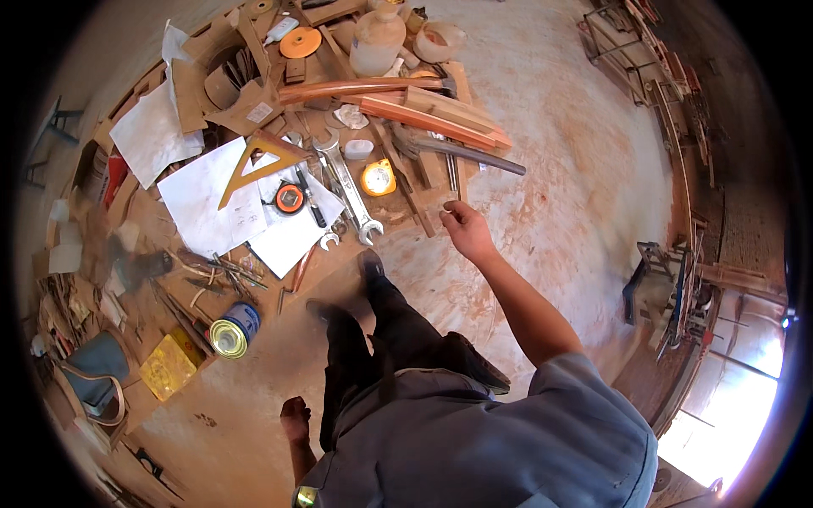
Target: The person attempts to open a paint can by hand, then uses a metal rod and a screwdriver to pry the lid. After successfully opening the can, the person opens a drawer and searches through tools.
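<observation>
My right hand (pixel 464 230) is raised off the right edge of the cluttered workbench, fingers curled in and nothing visible in them. The bench things nearest to it are a narrow wooden strip (pixel 410 188) and a hammer's dark handle (pixel 483 156). Low beside my legs hangs my left hand (pixel 295 418), loosely closed, with no object showing; it touches nothing. On the bench lie large open-end wrenches (pixel 345 179), a yellow tape measure (pixel 378 178), a wooden set square (pixel 254 168), and an orange-and-black round tool (pixel 289 198) on white papers (pixel 207 203).
A blue can (pixel 235 328) and a yellow container (pixel 172 364) stand at the bench's near edge. Wooden boards (pixel 440 118), a whitish jug (pixel 378 46) and an orange disc (pixel 301 42) occupy its far end. Metal racks (pixel 627 51) and machinery (pixel 660 284) stand along the right.
</observation>
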